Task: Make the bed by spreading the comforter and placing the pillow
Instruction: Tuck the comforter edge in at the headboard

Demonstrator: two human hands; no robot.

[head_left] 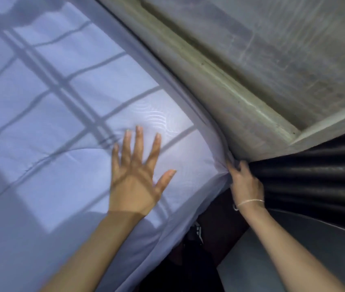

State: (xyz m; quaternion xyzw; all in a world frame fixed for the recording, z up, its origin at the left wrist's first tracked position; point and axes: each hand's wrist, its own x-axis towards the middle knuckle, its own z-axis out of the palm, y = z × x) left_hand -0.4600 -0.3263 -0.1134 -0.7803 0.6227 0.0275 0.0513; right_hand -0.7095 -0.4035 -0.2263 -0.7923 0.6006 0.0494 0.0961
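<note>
A pale blue-white comforter (61,127) covers the bed across the left and middle of the view, crossed by shadows of window bars. My left hand (134,175) lies flat on it near the bed's corner, fingers spread. At that corner, against the wall, my right hand (244,182) pinches the comforter's bunched edge; a thin bracelet circles its wrist. No pillow is in view.
A rough concrete wall (230,66) with a recessed ledge runs along the bed's far side. A dark pleated curtain (315,178) hangs at the right, touching my right hand. Below the bed corner lies a dark gap (199,249) and a grey surface (283,260).
</note>
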